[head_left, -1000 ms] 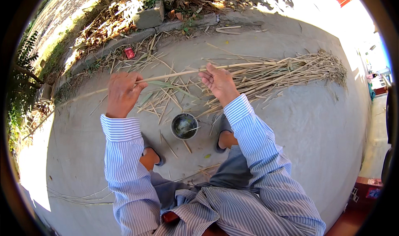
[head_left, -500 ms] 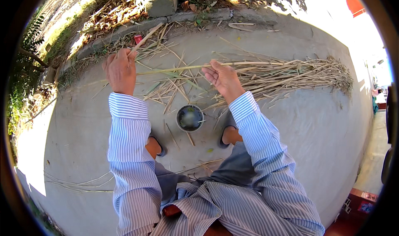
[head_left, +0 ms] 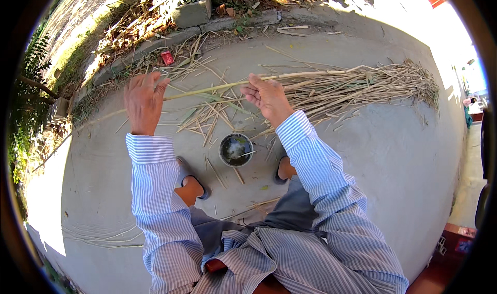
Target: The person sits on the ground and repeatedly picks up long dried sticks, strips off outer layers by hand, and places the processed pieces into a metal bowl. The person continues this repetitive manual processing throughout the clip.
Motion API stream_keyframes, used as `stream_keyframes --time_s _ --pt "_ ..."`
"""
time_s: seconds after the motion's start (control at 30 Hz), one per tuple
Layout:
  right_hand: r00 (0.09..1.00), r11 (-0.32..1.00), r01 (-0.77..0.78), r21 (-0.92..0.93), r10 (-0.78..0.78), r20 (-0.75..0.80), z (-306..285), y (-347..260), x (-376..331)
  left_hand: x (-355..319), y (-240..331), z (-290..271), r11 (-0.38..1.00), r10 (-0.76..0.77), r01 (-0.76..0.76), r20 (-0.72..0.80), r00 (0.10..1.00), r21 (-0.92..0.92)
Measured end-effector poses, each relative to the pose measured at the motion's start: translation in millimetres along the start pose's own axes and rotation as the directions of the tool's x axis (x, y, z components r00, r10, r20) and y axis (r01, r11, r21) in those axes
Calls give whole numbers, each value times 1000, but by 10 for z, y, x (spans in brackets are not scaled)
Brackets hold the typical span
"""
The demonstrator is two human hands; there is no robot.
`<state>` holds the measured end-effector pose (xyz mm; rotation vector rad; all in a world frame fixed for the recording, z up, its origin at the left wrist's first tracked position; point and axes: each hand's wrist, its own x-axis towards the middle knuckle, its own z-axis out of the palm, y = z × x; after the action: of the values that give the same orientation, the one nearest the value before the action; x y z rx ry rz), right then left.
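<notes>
A long pale yellow-green reed stalk [head_left: 207, 89] stretches across in front of me. My right hand [head_left: 269, 98] pinches it between thumb and fingers. My left hand [head_left: 144, 105] is raised over the stalk's left part, fingers apart and slightly blurred, with nothing visible in them. The stalk passes behind that hand and runs on toward the lower left. Beyond my right hand lies a thick bundle of dry reed stalks [head_left: 362, 89]. Loose strips of straw and husk [head_left: 209, 119] are scattered on the ground between my hands.
A small round pot of dark liquid [head_left: 235, 150], with a thin stick in it, stands between my feet. A red packet [head_left: 167, 58] lies near the low concrete kerb [head_left: 140, 49]. A concrete block [head_left: 192, 13] and dry leaves are beyond. Thin stalks [head_left: 103, 237] lie at lower left.
My left hand has let go of the pale husk strip it held and its fingers have spread. My right hand keeps its pinch on the stalk, shifted slightly left in view.
</notes>
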<state>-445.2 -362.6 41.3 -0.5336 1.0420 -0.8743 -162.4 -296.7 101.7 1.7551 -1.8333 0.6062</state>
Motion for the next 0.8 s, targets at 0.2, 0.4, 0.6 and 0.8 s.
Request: stream_keyframes --time_s 0.2,0.4,0.6,0.8 --pt "999 997 12 78 -15 37 39 -2 -36 8 499 150 931 244 -163 225 943 -328" --pt "981 970 166 179 -144 -130 -354 -338 88 19 -226 -298 982 -40 90 287 957 -164" --pt "996 992 72 103 -78 51 -19 5 -12 94 678 16 934 278 -237 129 952 -266" --pt "992 980 53 191 -74 103 -116 -168 0 118 761 110 923 183 -132 111 977 -363"
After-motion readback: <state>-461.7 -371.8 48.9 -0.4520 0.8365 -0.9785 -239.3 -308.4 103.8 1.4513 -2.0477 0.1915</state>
